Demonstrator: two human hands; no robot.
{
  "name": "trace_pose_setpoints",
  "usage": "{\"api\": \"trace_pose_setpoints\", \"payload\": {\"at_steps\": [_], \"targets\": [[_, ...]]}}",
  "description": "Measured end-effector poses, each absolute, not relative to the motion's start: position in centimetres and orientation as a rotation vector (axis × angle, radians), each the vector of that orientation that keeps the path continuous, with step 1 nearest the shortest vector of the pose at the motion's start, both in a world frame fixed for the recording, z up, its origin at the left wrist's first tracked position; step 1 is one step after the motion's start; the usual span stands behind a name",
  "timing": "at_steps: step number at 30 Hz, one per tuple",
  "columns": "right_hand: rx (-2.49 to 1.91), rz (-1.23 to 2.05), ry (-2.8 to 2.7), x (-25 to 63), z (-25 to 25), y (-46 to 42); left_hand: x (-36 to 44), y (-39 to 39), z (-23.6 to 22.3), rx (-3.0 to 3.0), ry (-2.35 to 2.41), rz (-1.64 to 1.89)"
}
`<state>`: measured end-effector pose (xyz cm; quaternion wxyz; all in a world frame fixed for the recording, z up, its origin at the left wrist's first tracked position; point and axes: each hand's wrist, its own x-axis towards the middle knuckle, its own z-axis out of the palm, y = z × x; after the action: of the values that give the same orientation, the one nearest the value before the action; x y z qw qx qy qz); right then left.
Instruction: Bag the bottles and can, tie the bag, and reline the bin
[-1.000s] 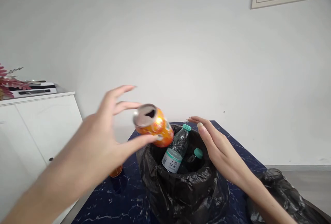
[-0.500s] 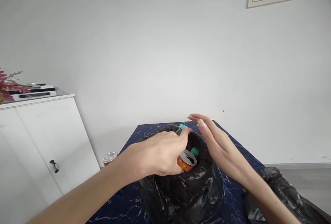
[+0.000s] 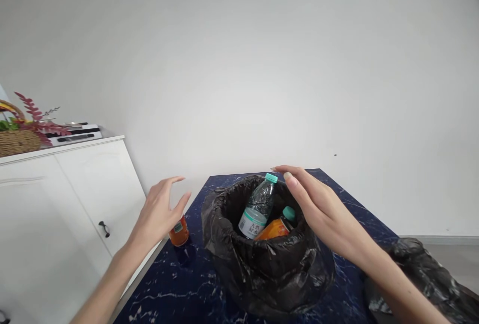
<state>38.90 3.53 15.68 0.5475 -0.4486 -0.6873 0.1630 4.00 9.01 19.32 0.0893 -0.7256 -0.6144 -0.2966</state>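
Observation:
A round bin lined with a black plastic bag [image 3: 262,269] stands on the dark blue marbled table. Inside it leans a clear water bottle [image 3: 258,209] with a teal cap. Beside that bottle lies an orange-wrapped item [image 3: 275,229] next to another teal cap [image 3: 288,213]; whether they belong together I cannot tell. My left hand [image 3: 159,209], thumb and fingers apart, is at an upright orange can [image 3: 179,233] left of the bin and hides its top. At the bin's right rim, my right hand [image 3: 314,204] is open with fingers stretched out, holding nothing.
A crumpled black plastic bag [image 3: 422,274] lies at the table's right. To the left stands a white cabinet [image 3: 93,174] carrying a wicker basket [image 3: 18,143] with plants and a white-and-black box [image 3: 77,137]. A pale wall rises behind the table [image 3: 175,291].
My left hand has let go of the orange drink can in the bin and moved left to the other can. My right hand stays by the rim. The view has shifted slightly left.

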Motion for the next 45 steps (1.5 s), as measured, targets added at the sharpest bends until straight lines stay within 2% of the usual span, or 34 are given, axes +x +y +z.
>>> {"api": "trace_pose_setpoints", "payload": {"at_steps": [6, 11, 14, 18, 21, 24, 26, 32, 35, 45], "targets": [[-1.059, 0.38, -1.665, 38.5, 15.8, 3.4, -3.4, 14.5, 11.0, -2.062, -2.191, -0.93], [-1.063, 0.367, -1.671, 38.5, 15.7, 3.5, -3.5, 14.2, 9.0, -2.1, -2.2, -1.156], [-1.08, 0.352, -1.665, 38.7, 15.5, 3.7, -2.4, 13.3, 10.4, -2.068, -2.101, -1.307], [-1.092, 0.341, -1.649, 39.0, 15.5, 3.9, 1.3, 11.5, 15.0, -1.948, -1.891, -1.514], [-1.086, 0.343, -1.64, 39.1, 15.4, 3.9, 5.8, 9.2, 19.3, -2.049, -1.285, -1.911], [-1.061, 0.345, -1.635, 39.1, 15.4, 3.9, 10.2, 6.6, 22.5, -2.378, -1.126, -2.003], [-1.036, 0.343, -1.633, 39.2, 15.5, 4.0, 12.3, 5.2, 23.7, -2.594, -1.183, -1.88], [-0.983, 0.353, -1.613, 39.7, 15.9, 3.8, 15.7, 4.1, 24.6, -3.027, -1.347, -1.024], [-0.976, 0.36, -1.609, 40.0, 16.2, 3.5, 17.0, 4.8, 24.4, -3.157, -1.362, -0.713], [-1.005, 0.346, -1.644, 40.8, 16.7, 3.3, 18.7, 6.9, 22.3, -3.153, -1.357, -0.255]]}}
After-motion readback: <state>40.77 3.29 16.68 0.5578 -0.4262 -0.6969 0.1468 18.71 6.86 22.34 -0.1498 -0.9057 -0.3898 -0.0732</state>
